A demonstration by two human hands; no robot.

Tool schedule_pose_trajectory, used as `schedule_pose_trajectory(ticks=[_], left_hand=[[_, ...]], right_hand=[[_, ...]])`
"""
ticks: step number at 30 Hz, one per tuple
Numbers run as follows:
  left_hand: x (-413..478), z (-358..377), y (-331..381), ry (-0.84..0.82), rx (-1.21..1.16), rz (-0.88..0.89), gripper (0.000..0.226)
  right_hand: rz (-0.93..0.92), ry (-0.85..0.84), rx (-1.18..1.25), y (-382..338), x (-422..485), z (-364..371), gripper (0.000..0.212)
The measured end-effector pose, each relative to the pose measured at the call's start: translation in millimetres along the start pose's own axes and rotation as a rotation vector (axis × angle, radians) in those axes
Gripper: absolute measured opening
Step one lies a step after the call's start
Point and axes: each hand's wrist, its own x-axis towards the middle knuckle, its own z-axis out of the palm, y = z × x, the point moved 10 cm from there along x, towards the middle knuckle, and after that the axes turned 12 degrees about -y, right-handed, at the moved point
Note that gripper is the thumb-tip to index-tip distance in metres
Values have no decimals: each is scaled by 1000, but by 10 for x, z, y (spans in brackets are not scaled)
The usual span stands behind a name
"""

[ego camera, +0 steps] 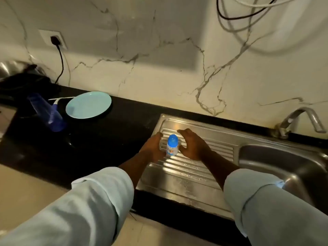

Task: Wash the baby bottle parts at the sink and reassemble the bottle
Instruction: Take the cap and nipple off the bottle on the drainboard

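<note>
- Left hand (154, 148) just left of frame centre, fingers curved beside the baby bottle (172, 146), touching or nearly so; cannot tell whether gripping.
- Right hand (192, 145) spread open just right of the bottle, palm turned toward it, apart from it.
- Both forearms reaching in from the lower frame, pale sleeves (99, 197) pushed up.
- Bottle upright on the ribbed steel drainboard (186, 167), blue cap on; printed label too small to read.
- Sink basin (276, 162) at right, tap (301, 119) above.
- Pale blue plate (88, 105) on black tabletop (99, 139), upper left.

Both arms extended, sleeves pushed up. Left hand (152, 148) and right hand (192, 145) spread apart, palms facing inward (fingers loosely curved).
</note>
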Motion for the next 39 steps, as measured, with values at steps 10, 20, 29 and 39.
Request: schedule_pose_trajectory(ticks=[10,20,29,39], left_hand=[[633,390,-595,-48,-94,-4,84],[579,275,-450,11,-182,6,42],[650,280,-421,-20,-113,36,51],[650,316,-483,12,-129,46,53]], right_hand=[[82,37,185,129,193,399,74],[96,122,163,105,343,357,48],[113,32,96,126,447,337,54],[42,20,141,95,405,325,52]])
